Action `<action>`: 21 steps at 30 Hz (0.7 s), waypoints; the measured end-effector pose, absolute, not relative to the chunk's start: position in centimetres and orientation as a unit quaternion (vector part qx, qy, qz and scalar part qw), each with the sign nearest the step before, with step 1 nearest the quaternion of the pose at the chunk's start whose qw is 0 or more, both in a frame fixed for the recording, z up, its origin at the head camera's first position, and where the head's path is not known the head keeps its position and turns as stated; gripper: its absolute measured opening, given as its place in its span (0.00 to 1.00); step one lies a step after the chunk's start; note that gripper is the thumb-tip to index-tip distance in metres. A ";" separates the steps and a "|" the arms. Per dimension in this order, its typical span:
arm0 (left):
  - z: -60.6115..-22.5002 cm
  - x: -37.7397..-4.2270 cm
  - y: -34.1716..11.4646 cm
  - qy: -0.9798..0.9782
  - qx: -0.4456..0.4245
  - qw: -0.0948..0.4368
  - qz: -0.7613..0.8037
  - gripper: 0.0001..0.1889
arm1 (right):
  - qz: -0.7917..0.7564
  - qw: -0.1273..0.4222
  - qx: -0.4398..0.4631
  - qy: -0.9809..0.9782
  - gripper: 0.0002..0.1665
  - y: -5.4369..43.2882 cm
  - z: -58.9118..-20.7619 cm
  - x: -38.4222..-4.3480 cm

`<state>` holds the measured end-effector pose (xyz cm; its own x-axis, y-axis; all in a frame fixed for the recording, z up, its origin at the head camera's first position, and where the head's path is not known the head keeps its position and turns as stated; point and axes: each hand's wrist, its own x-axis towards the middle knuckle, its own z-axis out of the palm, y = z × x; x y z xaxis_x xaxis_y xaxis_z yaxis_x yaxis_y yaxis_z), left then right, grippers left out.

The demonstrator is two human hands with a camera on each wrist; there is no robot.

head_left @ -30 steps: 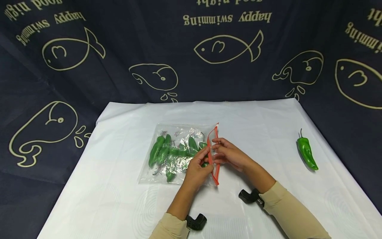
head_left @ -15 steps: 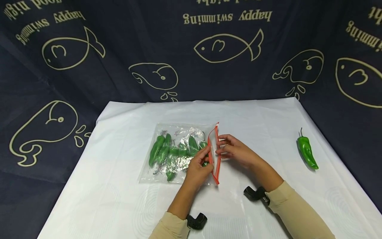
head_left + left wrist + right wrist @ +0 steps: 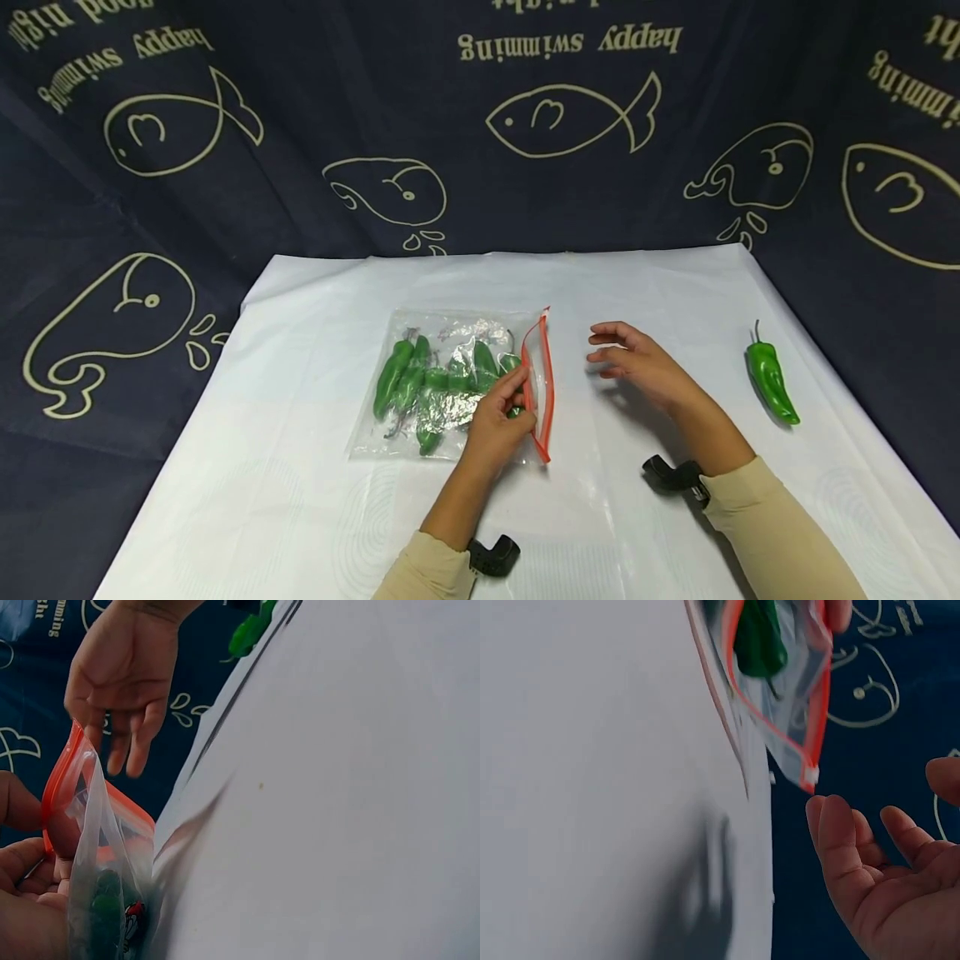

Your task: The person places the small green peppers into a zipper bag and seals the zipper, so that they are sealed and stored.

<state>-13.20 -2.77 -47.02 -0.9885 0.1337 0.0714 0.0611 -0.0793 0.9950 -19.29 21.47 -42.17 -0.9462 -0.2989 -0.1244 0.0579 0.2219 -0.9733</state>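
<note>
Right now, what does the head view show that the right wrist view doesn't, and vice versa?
Head only: the loose green pepper lying at the right of the table, both tan sleeves, the black wrist cameras.

Right wrist only: the palm side of the right hand, and a bagged pepper framed between the parted red zip strips.

Both: the clear zip bag, the white tablecloth, the dark printed cloth.

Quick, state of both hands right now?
Left hand: holding the red-rimmed plastic bag.
Right hand: open, holding nothing.
</note>
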 end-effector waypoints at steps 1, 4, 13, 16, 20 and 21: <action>-47.1 -13.2 -2.8 0.676 0.072 0.024 0.733 0.36 | -0.614 0.140 -0.077 0.773 0.31 21.9 -42.0 -19.3; -47.1 -13.2 -2.7 0.668 0.071 0.019 0.741 0.37 | -0.595 0.125 -0.077 0.790 0.31 23.0 -41.8 -19.2; -47.1 -13.1 -2.7 0.660 0.067 0.016 0.748 0.37 | -0.525 0.089 -0.061 0.844 0.32 26.4 -41.8 -18.9; -47.1 -13.1 -2.7 0.663 0.066 0.015 0.746 0.37 | -0.510 0.071 -0.062 0.855 0.32 27.8 -41.9 -18.5; -47.0 -13.1 -2.7 0.661 0.064 0.015 0.747 0.37 | -0.502 0.043 -0.056 0.862 0.31 29.5 -42.0 -18.1; -47.0 -13.1 -2.7 0.659 0.064 0.015 0.749 0.37 | -0.502 0.037 -0.056 0.863 0.31 29.9 -42.0 -17.9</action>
<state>-13.13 -2.73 -46.95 -0.9914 0.1072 0.0750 0.0608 -0.1303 0.9896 -17.92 29.94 -42.02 -0.9912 -0.1325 -0.0075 -0.0590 0.4908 -0.8693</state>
